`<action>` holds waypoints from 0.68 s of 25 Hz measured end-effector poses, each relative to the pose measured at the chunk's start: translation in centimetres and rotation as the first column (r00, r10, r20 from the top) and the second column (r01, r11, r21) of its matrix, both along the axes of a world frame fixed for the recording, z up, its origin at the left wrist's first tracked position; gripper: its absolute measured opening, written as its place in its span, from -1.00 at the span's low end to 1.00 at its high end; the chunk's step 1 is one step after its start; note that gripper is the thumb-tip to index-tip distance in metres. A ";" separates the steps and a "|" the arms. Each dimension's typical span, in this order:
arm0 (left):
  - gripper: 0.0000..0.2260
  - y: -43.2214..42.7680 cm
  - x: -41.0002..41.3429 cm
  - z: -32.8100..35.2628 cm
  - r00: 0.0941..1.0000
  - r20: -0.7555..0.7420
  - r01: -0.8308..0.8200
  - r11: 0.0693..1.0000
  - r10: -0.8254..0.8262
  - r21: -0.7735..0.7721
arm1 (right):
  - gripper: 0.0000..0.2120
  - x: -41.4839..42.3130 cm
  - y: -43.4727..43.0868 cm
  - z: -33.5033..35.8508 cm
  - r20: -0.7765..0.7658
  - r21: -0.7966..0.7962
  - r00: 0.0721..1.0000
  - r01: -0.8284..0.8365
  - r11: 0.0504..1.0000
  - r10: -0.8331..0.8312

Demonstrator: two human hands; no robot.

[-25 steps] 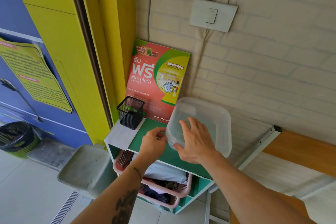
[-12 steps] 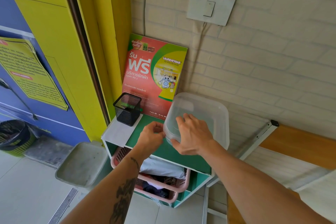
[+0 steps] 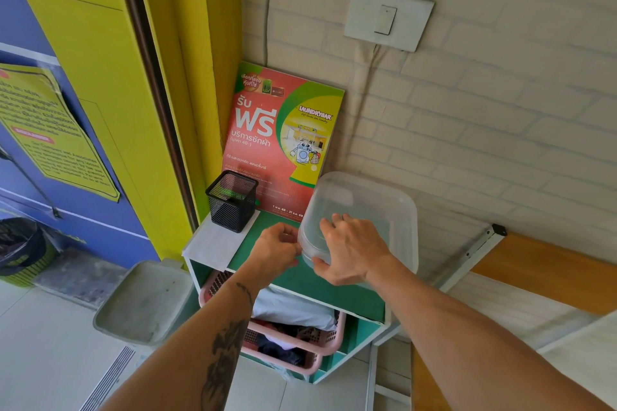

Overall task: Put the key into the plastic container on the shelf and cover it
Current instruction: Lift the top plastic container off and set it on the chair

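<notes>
A clear plastic container (image 3: 384, 210) with its lid on stands on the green shelf top (image 3: 320, 284), against the brick wall. My right hand (image 3: 350, 250) grips its near left corner, fingers spread over the lid and thumb under the rim. My left hand (image 3: 277, 247) is curled tight at the container's left edge, fingertips pinching at the rim. No key is visible; whether one lies inside my left fist or in the container is hidden.
A black mesh pen cup (image 3: 232, 200) stands on white paper at the shelf's left. A red and green poster (image 3: 280, 140) leans behind. Pink laundry baskets (image 3: 300, 337) fill the shelf below. A grey bin (image 3: 143, 300) sits on the floor left.
My left hand has closed in against the container's left rim. My right hand keeps its grip on the near corner. The camera has shifted slightly.
</notes>
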State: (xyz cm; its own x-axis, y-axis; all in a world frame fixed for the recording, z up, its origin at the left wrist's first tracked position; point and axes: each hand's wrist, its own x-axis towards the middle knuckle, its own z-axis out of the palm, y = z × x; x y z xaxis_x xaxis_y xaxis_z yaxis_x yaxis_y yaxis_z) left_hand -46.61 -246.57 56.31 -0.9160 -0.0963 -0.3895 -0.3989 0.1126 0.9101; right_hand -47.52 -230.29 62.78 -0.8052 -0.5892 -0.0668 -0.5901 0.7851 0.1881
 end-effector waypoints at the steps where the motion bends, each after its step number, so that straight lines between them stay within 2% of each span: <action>1: -0.84 0.0 -0.1 0.1 1.000 0.003 0.002 1.000 -0.002 0.001 | -0.47 0.0 0.0 0.1 -0.001 0.007 1.000 -0.011 1.000 0.011; 7: -0.86 -0.1 -0.1 0.2 1.000 0.007 -0.011 1.000 0.011 0.022 | -0.52 -1.0 0.5 1.1 -0.054 -0.056 0.998 -0.045 0.997 0.042; 13: -0.86 -0.1 -0.3 0.1 1.000 -0.001 0.008 1.000 -0.008 0.009 | -0.48 -0.6 1.3 1.6 -0.074 -0.151 0.997 -0.012 0.988 0.001; 17: -0.88 -0.2 0.0 0.1 1.000 -0.021 0.011 1.000 -0.011 -0.009 | -0.49 0.2 1.1 1.0 -0.061 -0.156 0.998 0.025 0.987 -0.034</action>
State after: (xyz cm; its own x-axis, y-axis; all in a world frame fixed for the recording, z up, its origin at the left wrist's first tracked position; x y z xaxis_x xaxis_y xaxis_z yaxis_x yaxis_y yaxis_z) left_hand -46.63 -246.80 56.43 -0.9249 -0.0897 -0.3696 -0.3786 0.1248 0.9171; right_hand -47.31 -229.19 63.82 -0.8221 -0.5643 0.0749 -0.5570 0.8246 0.0991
